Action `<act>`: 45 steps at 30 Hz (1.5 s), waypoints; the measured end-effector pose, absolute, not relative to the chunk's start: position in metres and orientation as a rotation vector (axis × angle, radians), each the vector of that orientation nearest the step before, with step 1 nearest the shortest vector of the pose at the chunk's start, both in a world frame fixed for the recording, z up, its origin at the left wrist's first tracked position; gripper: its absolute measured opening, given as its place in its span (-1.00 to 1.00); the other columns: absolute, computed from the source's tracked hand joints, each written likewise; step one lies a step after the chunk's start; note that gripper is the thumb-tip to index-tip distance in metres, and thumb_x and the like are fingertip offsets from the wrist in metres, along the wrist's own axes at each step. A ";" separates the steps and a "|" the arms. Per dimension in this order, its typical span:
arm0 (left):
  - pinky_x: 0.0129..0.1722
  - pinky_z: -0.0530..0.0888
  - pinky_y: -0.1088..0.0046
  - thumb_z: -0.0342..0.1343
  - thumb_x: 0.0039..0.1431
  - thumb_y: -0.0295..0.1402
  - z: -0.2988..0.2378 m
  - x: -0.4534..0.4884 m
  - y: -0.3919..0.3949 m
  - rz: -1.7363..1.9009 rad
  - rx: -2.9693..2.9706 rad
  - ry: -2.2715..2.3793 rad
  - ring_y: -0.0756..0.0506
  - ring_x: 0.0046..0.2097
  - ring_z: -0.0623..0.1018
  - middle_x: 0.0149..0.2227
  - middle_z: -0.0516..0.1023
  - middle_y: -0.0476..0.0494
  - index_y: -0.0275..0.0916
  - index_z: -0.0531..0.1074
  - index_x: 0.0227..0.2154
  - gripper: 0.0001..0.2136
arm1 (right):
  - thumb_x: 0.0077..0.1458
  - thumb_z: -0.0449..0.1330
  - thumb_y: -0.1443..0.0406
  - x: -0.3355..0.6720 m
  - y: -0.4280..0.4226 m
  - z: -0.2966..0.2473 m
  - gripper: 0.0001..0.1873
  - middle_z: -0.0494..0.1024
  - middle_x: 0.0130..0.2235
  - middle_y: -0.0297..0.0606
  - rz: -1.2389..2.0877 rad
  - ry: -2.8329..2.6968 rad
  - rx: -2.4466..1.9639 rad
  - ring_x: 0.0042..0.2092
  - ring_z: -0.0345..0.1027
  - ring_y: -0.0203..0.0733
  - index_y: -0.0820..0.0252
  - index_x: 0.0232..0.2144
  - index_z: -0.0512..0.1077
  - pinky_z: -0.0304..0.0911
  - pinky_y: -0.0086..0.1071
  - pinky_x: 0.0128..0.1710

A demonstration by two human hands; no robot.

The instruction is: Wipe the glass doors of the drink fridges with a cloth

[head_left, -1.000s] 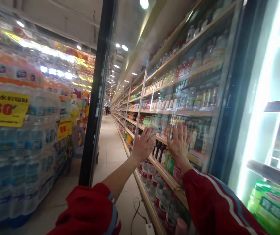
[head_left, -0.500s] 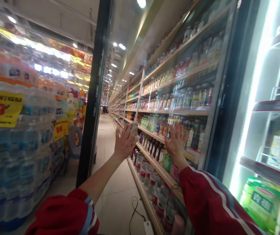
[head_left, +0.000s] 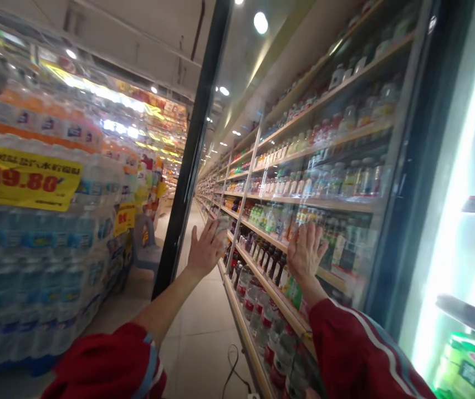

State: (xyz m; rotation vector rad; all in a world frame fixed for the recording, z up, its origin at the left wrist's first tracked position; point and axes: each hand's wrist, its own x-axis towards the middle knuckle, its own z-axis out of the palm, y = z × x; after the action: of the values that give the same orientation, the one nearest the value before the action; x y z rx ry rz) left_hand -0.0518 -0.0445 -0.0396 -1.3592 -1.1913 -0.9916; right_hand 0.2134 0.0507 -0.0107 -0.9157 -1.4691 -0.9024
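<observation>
A tall glass door (head_left: 241, 83) with a dark frame stands in front of me, swung away from a lit cooler. Against its pane my left hand (head_left: 207, 248) presses a pale cloth (head_left: 222, 226), which shows past its fingertips; thumb and fingers are partly spread. My right hand (head_left: 306, 252) lies flat against the glass farther right, fingers stretched out, with nothing visible in it. Shelves of bottles (head_left: 279, 183) appear in the pane, and I cannot tell how much of this is reflection.
At left rises a stack of wrapped water bottles (head_left: 33, 277) with a yellow price sign (head_left: 25, 176). A grey chair (head_left: 144, 244) stands behind the door's edge. The lit cooler (head_left: 440, 266) holds green packs (head_left: 470, 366) at right. A cable (head_left: 233, 368) lies low, below my hands.
My view has turned left, so the door and shelves sit farther right. My left hand has shifted slightly left across the glass with the cloth. The right hand stays flat on the pane.
</observation>
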 end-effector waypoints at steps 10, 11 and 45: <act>0.25 -0.08 0.02 -0.04 0.14 -0.34 -0.039 -0.072 -0.048 -1.088 -1.292 -1.292 -0.23 0.30 0.07 0.26 0.11 -0.32 -0.20 0.23 0.10 -0.57 | 0.15 0.01 0.16 0.187 0.039 -0.004 -0.45 0.08 0.28 -0.13 -1.049 -1.682 -0.782 0.34 -0.36 0.06 0.11 0.18 0.16 -0.29 0.13 0.23; 0.25 -0.08 0.03 -0.05 0.14 -0.35 -0.041 -0.066 -0.045 -1.077 -1.312 -1.270 -0.23 0.31 0.05 0.26 0.10 -0.32 -0.21 0.22 0.11 -0.57 | 0.15 0.01 0.16 0.188 0.038 -0.004 -0.46 0.08 0.28 -0.14 -1.045 -1.682 -0.791 0.34 -0.36 0.06 0.10 0.18 0.16 -0.29 0.13 0.23; 0.26 -0.20 0.04 -0.07 0.21 -0.33 -0.020 0.007 -0.020 -0.880 -1.553 -0.963 -0.18 0.30 0.07 0.24 0.17 -0.27 -0.19 0.22 0.11 -0.61 | 0.18 -0.03 0.18 0.189 0.032 -0.003 -0.47 0.05 0.29 -0.16 -0.989 -1.702 -0.821 0.34 -0.36 0.04 0.10 0.20 0.15 -0.29 0.08 0.24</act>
State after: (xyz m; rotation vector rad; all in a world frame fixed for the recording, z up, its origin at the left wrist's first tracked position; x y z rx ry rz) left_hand 0.0075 -0.0196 -0.0201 -1.5533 -0.9625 -0.8804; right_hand 0.1887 0.0320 -0.0029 -0.8206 -1.7018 -0.9891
